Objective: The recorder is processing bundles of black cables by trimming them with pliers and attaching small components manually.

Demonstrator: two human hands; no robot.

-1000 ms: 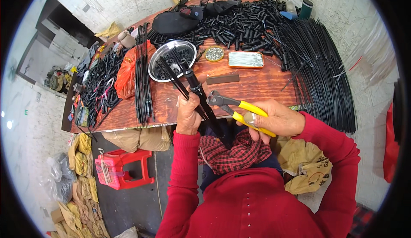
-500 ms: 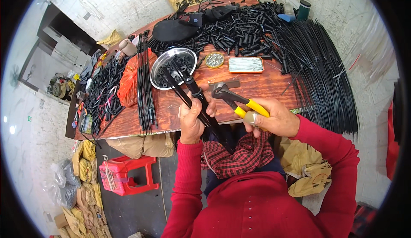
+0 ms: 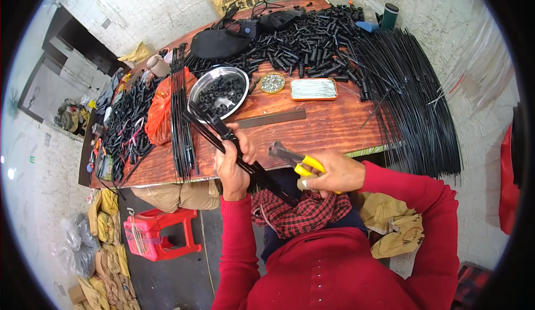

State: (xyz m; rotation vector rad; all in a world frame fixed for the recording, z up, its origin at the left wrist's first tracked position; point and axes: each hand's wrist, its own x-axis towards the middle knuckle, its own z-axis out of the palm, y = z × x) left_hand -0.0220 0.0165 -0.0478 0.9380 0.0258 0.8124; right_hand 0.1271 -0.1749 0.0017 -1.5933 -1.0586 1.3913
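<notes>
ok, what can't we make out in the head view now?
- Head view: gripped stretch of the black rods, hidden by the left hand.
- Head view: rear of the yellow-handled pincers, mostly covered by the right hand.
- Head view: exact shapes of the metal pieces, too small.
- Head view: red item, cut off by the fisheye rim.

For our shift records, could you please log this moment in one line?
left hand: grips black rods; right hand: holds pliers; table: bowl of black parts
</notes>
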